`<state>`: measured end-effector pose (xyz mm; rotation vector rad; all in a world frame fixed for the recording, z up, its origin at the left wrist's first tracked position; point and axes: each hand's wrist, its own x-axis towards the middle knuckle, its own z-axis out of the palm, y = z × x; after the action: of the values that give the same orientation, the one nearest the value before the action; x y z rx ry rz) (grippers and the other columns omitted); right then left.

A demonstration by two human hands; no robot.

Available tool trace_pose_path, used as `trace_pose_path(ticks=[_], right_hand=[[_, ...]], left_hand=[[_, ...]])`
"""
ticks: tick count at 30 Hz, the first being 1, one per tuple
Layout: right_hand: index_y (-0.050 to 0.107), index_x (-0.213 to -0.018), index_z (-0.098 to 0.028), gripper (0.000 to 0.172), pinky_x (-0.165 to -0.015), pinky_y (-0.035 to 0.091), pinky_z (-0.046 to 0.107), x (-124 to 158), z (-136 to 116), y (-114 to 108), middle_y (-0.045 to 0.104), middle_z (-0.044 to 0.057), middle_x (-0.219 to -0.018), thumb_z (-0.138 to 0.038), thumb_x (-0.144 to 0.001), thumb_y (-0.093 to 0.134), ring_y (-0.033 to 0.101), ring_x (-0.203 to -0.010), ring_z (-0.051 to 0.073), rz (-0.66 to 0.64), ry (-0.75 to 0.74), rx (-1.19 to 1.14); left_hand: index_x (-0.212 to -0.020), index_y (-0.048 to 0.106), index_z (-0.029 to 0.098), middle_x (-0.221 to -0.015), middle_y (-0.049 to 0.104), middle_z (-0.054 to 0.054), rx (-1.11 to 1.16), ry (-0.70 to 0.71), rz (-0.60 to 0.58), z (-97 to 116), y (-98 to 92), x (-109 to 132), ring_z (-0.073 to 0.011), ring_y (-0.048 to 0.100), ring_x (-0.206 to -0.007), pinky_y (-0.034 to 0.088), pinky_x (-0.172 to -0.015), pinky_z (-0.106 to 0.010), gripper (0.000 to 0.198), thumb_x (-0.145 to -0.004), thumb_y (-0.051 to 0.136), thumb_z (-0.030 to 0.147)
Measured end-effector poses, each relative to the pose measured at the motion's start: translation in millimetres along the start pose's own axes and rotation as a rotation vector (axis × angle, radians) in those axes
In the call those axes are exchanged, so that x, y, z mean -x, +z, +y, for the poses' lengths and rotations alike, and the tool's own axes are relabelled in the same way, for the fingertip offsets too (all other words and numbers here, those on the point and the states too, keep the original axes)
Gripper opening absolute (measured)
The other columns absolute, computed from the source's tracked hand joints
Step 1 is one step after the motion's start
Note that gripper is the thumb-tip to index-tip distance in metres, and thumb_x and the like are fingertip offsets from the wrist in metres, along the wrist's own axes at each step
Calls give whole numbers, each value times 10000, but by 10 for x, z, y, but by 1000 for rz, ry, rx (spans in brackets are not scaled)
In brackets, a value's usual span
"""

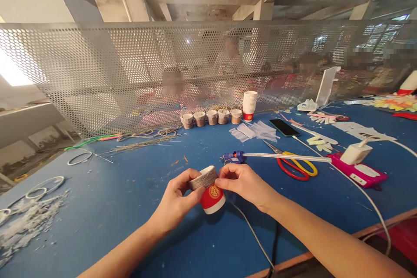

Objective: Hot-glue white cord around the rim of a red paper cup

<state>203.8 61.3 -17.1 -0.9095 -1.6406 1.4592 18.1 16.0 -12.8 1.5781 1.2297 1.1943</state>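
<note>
My left hand [177,200] is closed around a red and white paper cup [211,200], held tilted above the blue table. Greyish cord [202,180] is wound in rows around the part of the cup near its open rim; a gold emblem shows on the red part. The fingertips of my right hand [239,182] pinch at the edge of the wound cord, against the cup's side. From under that hand a loose length of cord [250,226] runs down toward the table's front edge. A blue glue gun [233,157] lies just beyond my right hand.
Several cord-wrapped cups [212,117] stand by a stack of paper cups [249,105] before a perforated metal screen [137,78]. To the right lie scissors [293,167], white strips [256,130], a phone [284,127] and a pink power strip [365,173]. Scraps [29,221] litter the left.
</note>
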Motion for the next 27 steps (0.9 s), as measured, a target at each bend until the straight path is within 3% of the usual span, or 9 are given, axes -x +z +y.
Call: trace_pose_path(ticks=[9, 14, 18, 24, 27], right_hand=[[547, -684, -178, 178, -582, 443, 236, -1, 49, 19, 605, -29, -627, -291, -709, 682, 577, -621, 124, 33, -22, 1], [578, -919, -186, 259, -655, 497, 264, 3, 31, 28, 671, 8, -788, -263, -705, 703, 639, -738, 153, 40, 61, -64], [602, -965, -183, 294, -760, 523, 295, -13, 40, 31, 664, 42, -1016, -259, -702, 711, 639, -868, 169, 25, -7, -82], [593, -989, -195, 299, -689, 522, 290, -14, 75, 38, 669, 39, -984, -263, -715, 690, 625, -815, 164, 126, -137, 99], [598, -988, -203, 280, -666, 500, 282, 12, 77, 54, 672, 32, -972, -248, -723, 677, 622, -817, 166, 180, -219, 240]], left_hand=[[-702, 580, 151, -660, 566, 2, 26, -20, -3, -2, -13, -39, -139, 490, -640, 410, -605, -236, 217, -695, 672, 348], [-714, 588, 154, -663, 575, -1, 22, -36, -15, 12, -29, -42, -148, 509, -646, 423, -612, -243, 196, -713, 643, 342], [-773, 644, 157, -712, 607, -17, -53, -9, -5, 95, -49, -73, -172, 549, -691, 458, -640, -259, 185, -730, 609, 334], [-960, 707, 220, -900, 690, -35, -308, 109, 46, 143, -36, -80, -199, 606, -802, 483, -677, -257, 271, -719, 583, 237], [-951, 703, 216, -836, 698, -22, -313, 90, 28, 132, 7, -42, -182, 606, -739, 477, -652, -246, 298, -711, 530, 178]])
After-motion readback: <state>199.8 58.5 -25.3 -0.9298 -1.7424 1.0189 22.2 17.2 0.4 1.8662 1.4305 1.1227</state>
